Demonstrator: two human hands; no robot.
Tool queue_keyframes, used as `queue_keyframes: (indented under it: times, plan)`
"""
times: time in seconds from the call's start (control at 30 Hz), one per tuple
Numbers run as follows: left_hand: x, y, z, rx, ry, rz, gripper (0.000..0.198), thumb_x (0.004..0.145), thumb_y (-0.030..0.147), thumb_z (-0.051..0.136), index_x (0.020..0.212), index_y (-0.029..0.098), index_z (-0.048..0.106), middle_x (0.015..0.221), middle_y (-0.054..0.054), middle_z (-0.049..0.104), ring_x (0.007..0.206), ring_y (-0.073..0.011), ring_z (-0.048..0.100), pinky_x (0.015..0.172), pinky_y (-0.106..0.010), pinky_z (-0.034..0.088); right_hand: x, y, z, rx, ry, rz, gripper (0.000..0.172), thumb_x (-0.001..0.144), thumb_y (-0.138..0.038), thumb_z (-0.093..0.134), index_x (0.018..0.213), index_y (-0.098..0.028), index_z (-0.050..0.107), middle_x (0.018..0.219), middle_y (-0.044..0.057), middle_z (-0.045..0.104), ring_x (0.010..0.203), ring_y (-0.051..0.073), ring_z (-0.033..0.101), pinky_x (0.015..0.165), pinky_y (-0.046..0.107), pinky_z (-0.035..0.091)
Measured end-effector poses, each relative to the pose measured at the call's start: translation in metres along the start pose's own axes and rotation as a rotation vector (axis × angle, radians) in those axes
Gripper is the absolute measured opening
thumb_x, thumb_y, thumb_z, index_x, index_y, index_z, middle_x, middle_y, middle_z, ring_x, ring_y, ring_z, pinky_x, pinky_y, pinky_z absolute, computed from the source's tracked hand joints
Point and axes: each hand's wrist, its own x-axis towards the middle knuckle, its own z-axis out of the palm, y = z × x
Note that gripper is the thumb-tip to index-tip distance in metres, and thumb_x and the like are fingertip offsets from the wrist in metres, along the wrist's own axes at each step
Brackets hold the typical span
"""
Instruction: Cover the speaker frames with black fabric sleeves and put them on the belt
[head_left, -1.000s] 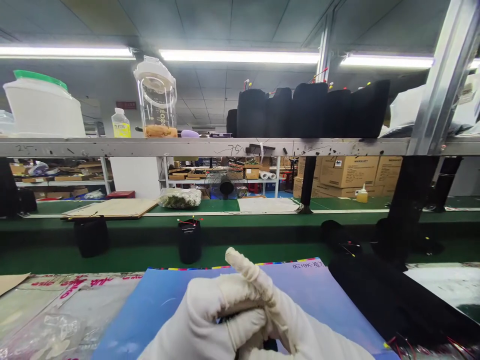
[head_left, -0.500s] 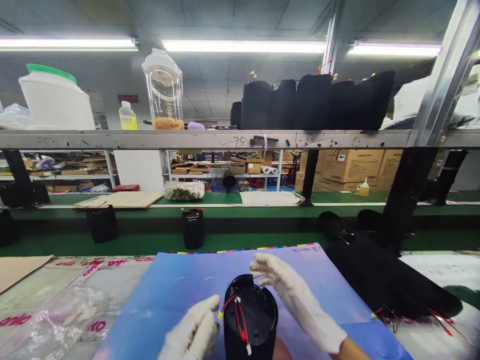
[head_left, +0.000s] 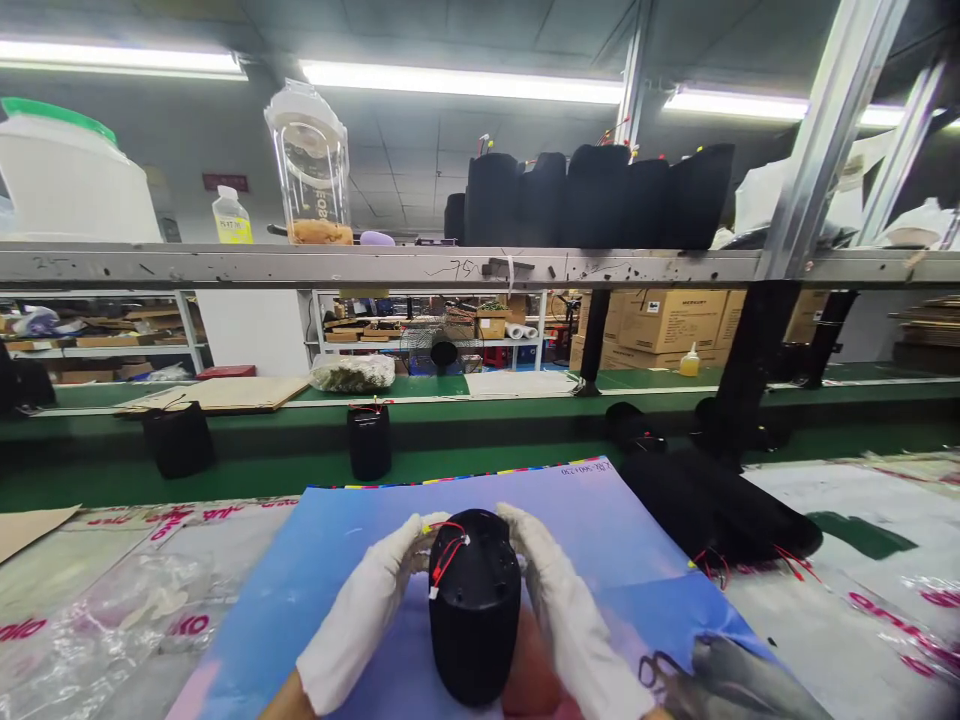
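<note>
A black, fabric-covered cylindrical housing (head_left: 475, 640) stands over the blue printed sheet (head_left: 337, 560). Its black end face shows, with red wires (head_left: 448, 560) and small white and yellow connectors lying across its left side. White gloves cover both of my hands. Against the left side of the housing, my left hand (head_left: 375, 590) has its fingers curled round the upper edge, the tips partly hidden. My right hand (head_left: 551, 580) wraps the opposite side, fingers bent at the top right edge. Between them the two hands hold the housing.
Scissors (head_left: 654, 676) lie at the lower right. Black housings (head_left: 720, 510) with red wires rest to the right; a black cylinder (head_left: 369, 443) stands behind the sheet. Clear plastic (head_left: 112, 610) covers the left side. A metal shelf (head_left: 375, 265) crosses ahead, bearing containers and more black pieces.
Both hands have closed in from apart onto the sides of the housing. Its end face now tips away, showing more of the fabric side. The whole view has shifted a little.
</note>
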Motion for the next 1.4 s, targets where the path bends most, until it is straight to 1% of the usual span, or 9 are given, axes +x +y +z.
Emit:
queue_keyframes:
  times: [0.23, 0.43, 0.67, 0.83, 1.0, 1.1, 1.23, 1.3, 1.4]
  plan:
    - [0.001, 0.023, -0.007, 0.249, -0.149, 0.071, 0.032, 0.092, 0.039, 0.056, 0.118, 0.025, 0.068, 0.121, -0.002, 0.069, 0.116, -0.0213, 0.057, 0.109, -0.034, 0.036, 0.038, -0.027, -0.003, -0.109, -0.148, 0.001, 0.043, 0.072, -0.055, 0.076, 0.093, -0.021, 0.060, 0.087, 0.001, 0.063, 0.082, 0.017, 0.059, 0.079, 0.032, 0.047]
    - [0.024, 0.044, -0.006, 0.490, -0.426, 0.112, 0.022, 0.092, 0.031, 0.055, 0.108, 0.024, 0.068, 0.104, -0.002, 0.062, 0.094, -0.0173, 0.056, 0.090, -0.029, 0.043, 0.051, -0.032, -0.001, -0.264, -0.361, -0.132, 0.029, 0.089, -0.049, 0.059, 0.103, -0.024, 0.055, 0.087, -0.001, 0.056, 0.078, 0.015, 0.055, 0.073, 0.029, 0.044]
    - [0.032, 0.029, -0.001, 0.511, -0.284, 0.197, 0.017, 0.080, 0.008, 0.053, 0.088, 0.022, 0.059, 0.085, 0.003, 0.059, 0.077, -0.0129, 0.054, 0.074, -0.025, 0.045, 0.060, -0.056, -0.009, -0.649, -0.663, -0.515, 0.020, 0.091, -0.029, 0.050, 0.082, -0.021, 0.066, 0.073, 0.002, 0.053, 0.069, 0.016, 0.043, 0.068, 0.031, 0.035]
    - [0.019, 0.034, -0.013, 0.444, -0.265, 0.034, 0.024, 0.092, 0.035, 0.054, 0.108, 0.026, 0.069, 0.101, -0.002, 0.068, 0.103, -0.0213, 0.061, 0.093, -0.032, 0.046, 0.065, -0.072, -0.009, -1.142, -0.754, -0.768, 0.024, 0.087, -0.011, 0.044, 0.087, -0.017, 0.067, 0.077, 0.006, 0.060, 0.067, 0.016, 0.047, 0.062, 0.029, 0.036]
    - [0.024, 0.035, -0.007, 0.448, -0.179, 0.090, 0.028, 0.091, 0.044, 0.056, 0.086, 0.022, 0.073, 0.088, -0.002, 0.067, 0.083, -0.0178, 0.059, 0.077, -0.027, 0.048, 0.066, -0.078, -0.006, -1.040, -0.767, -0.654, 0.024, 0.082, -0.007, 0.047, 0.090, -0.018, 0.067, 0.082, 0.005, 0.060, 0.075, 0.016, 0.053, 0.072, 0.030, 0.043]
    - [0.030, 0.035, -0.001, 0.527, -0.247, 0.153, 0.025, 0.089, 0.038, 0.060, 0.073, 0.019, 0.067, 0.079, -0.001, 0.062, 0.075, -0.0149, 0.053, 0.072, -0.025, 0.045, 0.061, -0.088, -0.010, -0.752, -0.749, -0.370, 0.019, 0.082, -0.016, 0.056, 0.097, -0.022, 0.065, 0.097, 0.004, 0.056, 0.092, 0.018, 0.053, 0.089, 0.035, 0.042]
    - [0.027, 0.036, 0.002, 0.562, -0.213, 0.145, 0.024, 0.090, 0.037, 0.055, 0.074, 0.019, 0.058, 0.077, 0.001, 0.057, 0.071, -0.0133, 0.049, 0.068, -0.025, 0.043, 0.054, -0.098, -0.023, -0.248, -0.514, -0.085, 0.016, 0.080, -0.031, 0.064, 0.094, -0.024, 0.061, 0.099, 0.001, 0.054, 0.097, 0.019, 0.051, 0.089, 0.033, 0.041]
    - [0.026, 0.037, 0.004, 0.582, -0.199, 0.164, 0.021, 0.091, 0.035, 0.053, 0.076, 0.020, 0.057, 0.078, 0.001, 0.057, 0.071, -0.0133, 0.049, 0.068, -0.026, 0.043, 0.054, -0.096, -0.027, -0.258, -0.396, 0.023, 0.017, 0.083, -0.036, 0.064, 0.096, -0.024, 0.061, 0.094, 0.000, 0.055, 0.089, 0.017, 0.052, 0.082, 0.031, 0.042]
    - [0.027, 0.037, 0.005, 0.638, -0.225, 0.184, 0.016, 0.089, 0.031, 0.053, 0.076, 0.021, 0.055, 0.076, 0.002, 0.057, 0.069, -0.0133, 0.047, 0.065, -0.025, 0.041, 0.059, -0.087, -0.020, -0.521, -0.465, 0.111, 0.020, 0.087, -0.038, 0.058, 0.098, -0.021, 0.062, 0.083, -0.001, 0.055, 0.072, 0.013, 0.048, 0.067, 0.026, 0.042]
